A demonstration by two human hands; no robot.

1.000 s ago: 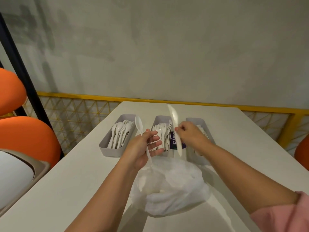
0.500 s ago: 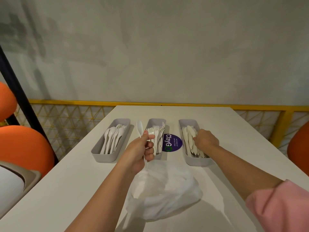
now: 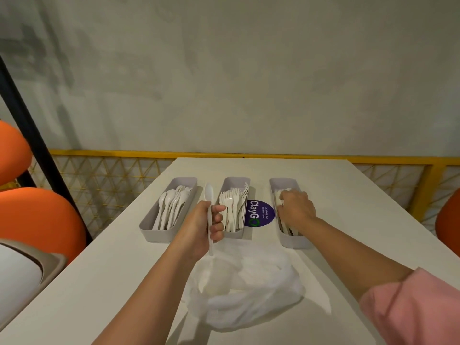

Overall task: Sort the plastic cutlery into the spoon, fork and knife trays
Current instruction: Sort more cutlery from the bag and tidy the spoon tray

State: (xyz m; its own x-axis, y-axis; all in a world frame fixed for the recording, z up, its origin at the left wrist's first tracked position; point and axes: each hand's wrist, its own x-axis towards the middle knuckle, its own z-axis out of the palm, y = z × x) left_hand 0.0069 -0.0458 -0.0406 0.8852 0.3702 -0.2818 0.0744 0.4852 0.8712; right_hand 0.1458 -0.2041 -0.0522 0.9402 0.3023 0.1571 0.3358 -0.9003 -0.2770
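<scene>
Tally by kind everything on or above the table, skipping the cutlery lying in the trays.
Grey trays: 3
White plastic bag: 1
Purple round sticker: 1
Spoon held in the left hand: 1
Total: 6

Left hand (image 3: 206, 225), left of the round purple sticker (image 3: 258, 213), grips a white plastic spoon (image 3: 209, 195) upright. Right hand (image 3: 296, 207), right of it, reaches palm-down, its grasp unclear.
</scene>
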